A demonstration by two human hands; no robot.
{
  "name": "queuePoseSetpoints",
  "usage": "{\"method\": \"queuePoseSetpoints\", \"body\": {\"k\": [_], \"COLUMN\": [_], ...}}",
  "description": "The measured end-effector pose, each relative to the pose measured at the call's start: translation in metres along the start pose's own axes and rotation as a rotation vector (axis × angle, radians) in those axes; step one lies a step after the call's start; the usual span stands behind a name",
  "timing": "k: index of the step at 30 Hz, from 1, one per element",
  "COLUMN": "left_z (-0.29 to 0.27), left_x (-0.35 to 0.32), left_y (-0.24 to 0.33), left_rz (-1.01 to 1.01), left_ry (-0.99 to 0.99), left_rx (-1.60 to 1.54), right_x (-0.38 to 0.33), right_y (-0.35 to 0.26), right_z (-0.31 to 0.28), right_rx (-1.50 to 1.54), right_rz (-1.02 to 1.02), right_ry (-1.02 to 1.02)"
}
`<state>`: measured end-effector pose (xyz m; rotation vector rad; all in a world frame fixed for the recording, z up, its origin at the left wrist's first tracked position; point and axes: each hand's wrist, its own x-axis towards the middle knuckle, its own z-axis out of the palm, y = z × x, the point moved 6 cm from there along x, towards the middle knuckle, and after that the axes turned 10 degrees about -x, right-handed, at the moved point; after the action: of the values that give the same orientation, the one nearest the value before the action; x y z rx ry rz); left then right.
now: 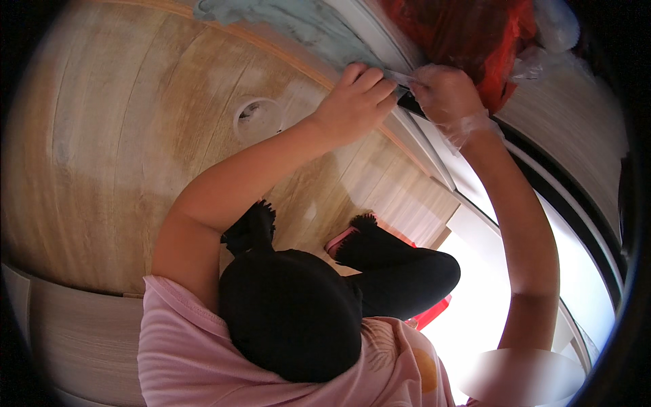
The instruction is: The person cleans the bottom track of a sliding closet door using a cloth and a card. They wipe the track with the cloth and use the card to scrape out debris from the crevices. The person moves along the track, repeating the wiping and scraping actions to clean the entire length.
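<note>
My right hand (449, 98) is inside a clear plastic glove (469, 129), bunched loosely around the wrist. Its fingers are curled, and what they may hold is hidden. From the left, my left hand (358, 102) meets it with closed fingers, pinching the thin clear plastic at the fingertip end. A short stretch of that film spans the gap between both hands. Both hands are above a dark-edged white frame (424, 129), next to a red plastic bag (468, 41).
A round white, translucent container (258, 119) is on the wood-look floor (149, 129). Grey-blue cloth or sheeting (291, 24) lies along the far edge. My bent legs in black trousers (400, 278) are below, with a red object (432, 312) beside them. A grey wood-grain panel (563, 115) stands right.
</note>
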<state>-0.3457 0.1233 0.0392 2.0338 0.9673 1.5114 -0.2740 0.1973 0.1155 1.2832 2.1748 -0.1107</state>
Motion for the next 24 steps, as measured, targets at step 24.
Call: {"method": "queuePoseSetpoints", "body": {"k": [24], "left_z": [-0.037], "left_x": [0.007], "left_y": [-0.021], "left_rz": [0.014], "left_ry": [0.044], "left_rx": [0.108], "right_x": [0.040], "right_y": [-0.020], "right_z": [0.010], "right_rx": [-0.303], "right_rz": [0.094], "right_ry": [-0.577]}}
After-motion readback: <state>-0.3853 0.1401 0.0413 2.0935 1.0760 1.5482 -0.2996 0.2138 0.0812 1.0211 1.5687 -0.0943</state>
